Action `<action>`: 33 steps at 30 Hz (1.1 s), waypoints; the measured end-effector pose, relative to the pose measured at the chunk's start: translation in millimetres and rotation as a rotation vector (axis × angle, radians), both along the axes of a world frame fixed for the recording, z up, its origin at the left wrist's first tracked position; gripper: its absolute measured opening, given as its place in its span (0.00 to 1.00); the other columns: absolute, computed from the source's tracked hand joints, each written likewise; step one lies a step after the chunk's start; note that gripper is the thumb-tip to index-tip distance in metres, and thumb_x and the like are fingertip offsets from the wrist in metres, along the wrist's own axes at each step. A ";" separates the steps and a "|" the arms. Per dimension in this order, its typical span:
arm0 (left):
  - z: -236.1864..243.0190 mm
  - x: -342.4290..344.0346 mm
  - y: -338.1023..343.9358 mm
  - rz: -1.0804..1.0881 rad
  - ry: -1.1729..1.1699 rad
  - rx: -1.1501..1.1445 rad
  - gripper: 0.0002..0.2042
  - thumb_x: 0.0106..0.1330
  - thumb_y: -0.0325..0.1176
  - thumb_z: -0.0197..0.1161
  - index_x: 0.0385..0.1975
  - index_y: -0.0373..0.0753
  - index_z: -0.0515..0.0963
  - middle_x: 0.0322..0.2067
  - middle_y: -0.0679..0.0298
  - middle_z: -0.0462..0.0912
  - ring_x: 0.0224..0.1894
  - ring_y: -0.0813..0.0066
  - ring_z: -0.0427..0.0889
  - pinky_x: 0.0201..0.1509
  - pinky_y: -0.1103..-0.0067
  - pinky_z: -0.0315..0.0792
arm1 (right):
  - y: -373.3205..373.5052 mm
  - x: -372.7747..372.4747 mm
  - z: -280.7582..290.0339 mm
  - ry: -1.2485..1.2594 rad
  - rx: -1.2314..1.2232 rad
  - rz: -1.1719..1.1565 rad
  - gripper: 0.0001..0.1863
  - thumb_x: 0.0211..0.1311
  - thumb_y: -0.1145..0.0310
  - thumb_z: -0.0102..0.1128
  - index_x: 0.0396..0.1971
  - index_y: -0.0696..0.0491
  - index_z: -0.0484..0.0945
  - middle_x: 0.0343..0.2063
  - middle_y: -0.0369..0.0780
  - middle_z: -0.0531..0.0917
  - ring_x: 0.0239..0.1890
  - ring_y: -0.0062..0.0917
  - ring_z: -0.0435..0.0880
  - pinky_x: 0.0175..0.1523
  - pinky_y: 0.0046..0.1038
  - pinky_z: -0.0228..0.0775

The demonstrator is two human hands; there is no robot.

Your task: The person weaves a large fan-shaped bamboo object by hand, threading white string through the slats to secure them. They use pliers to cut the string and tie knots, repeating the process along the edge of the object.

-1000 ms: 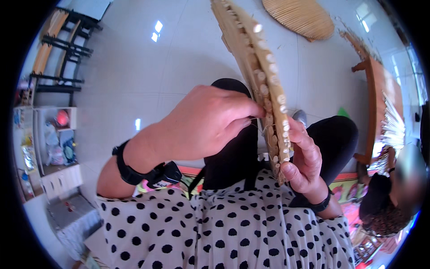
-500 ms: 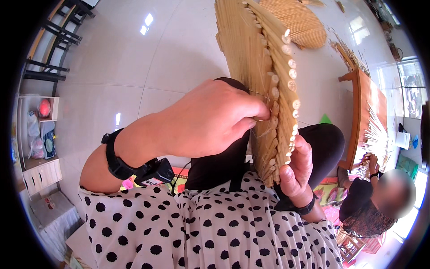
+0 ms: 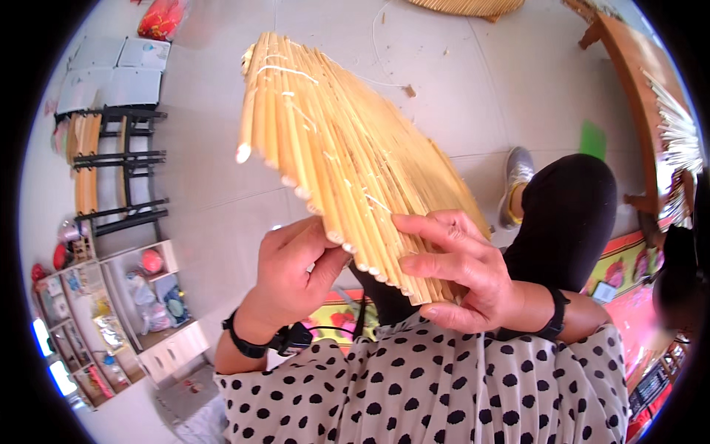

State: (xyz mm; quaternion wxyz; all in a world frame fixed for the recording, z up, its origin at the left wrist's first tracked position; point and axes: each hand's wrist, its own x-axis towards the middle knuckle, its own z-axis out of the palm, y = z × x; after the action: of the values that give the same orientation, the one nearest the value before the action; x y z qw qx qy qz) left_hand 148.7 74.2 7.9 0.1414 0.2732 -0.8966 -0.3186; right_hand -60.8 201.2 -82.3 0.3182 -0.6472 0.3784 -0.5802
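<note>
A mat of pale yellow plant stalks (image 3: 355, 163), laid side by side and stitched with white thread, is tilted up above my lap. Its cut stalk ends face me, and short white stitches cross its upper side. My right hand (image 3: 462, 270) grips the near right corner, fingers on top and thumb at the lower edge. At the row of cut ends, my left hand (image 3: 296, 266) is closed with thumb and fingers curled against the mat's edge. The fingertips are partly under the mat, so what they pinch is hidden.
Another round stalk mat (image 3: 473, 6) lies on the tiled floor ahead. A wooden bench (image 3: 629, 81) with loose stalks (image 3: 677, 133) stands at right. Folded black-framed chairs (image 3: 122, 170) and an open shelf cabinet (image 3: 140, 296) line the left. A loose thread (image 3: 377, 44) trails across the floor.
The mat has swung left and tipped, turning its stitched side up. My left hand has moved from its face down to the cut edge; my right hand now lies over the corner. The view has shifted.
</note>
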 end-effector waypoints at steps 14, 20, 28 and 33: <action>-4.1 6.3 1.0 0.094 -0.087 -0.159 0.11 0.53 0.20 0.61 0.36 0.37 0.84 0.22 0.59 0.81 0.20 0.58 0.77 0.26 0.72 0.70 | -11.0 -1.1 -0.5 -0.095 0.029 0.020 0.22 0.62 0.54 0.68 0.50 0.53 0.84 0.62 0.55 0.74 0.48 0.42 0.76 0.53 0.38 0.71; 9.9 14.9 -8.3 0.047 -0.248 -0.115 0.09 0.55 0.23 0.64 0.36 0.38 0.84 0.23 0.59 0.82 0.20 0.58 0.78 0.26 0.72 0.71 | -11.5 0.0 -4.1 -0.101 0.021 -0.006 0.22 0.62 0.54 0.68 0.50 0.52 0.84 0.63 0.55 0.73 0.48 0.41 0.76 0.53 0.38 0.71; 5.4 32.2 -5.8 0.172 -0.221 0.073 0.08 0.56 0.27 0.65 0.36 0.39 0.84 0.20 0.59 0.79 0.15 0.62 0.72 0.22 0.73 0.64 | -10.4 1.6 -4.8 -0.057 0.008 -0.008 0.23 0.64 0.51 0.66 0.51 0.51 0.83 0.64 0.53 0.74 0.45 0.40 0.75 0.53 0.38 0.71; 0.5 37.8 -5.0 0.208 -0.211 0.041 0.10 0.55 0.27 0.66 0.37 0.39 0.85 0.19 0.60 0.78 0.15 0.63 0.70 0.22 0.73 0.63 | -10.3 2.4 -3.4 -0.059 0.016 -0.001 0.23 0.66 0.50 0.64 0.52 0.51 0.83 0.63 0.52 0.75 0.45 0.40 0.75 0.53 0.37 0.71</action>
State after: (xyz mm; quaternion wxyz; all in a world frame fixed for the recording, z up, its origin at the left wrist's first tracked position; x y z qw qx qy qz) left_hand 186.5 69.2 8.4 0.0729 0.3994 -0.8666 -0.2900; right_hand -58.4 190.9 -85.7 0.3343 -0.6271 0.3738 -0.5960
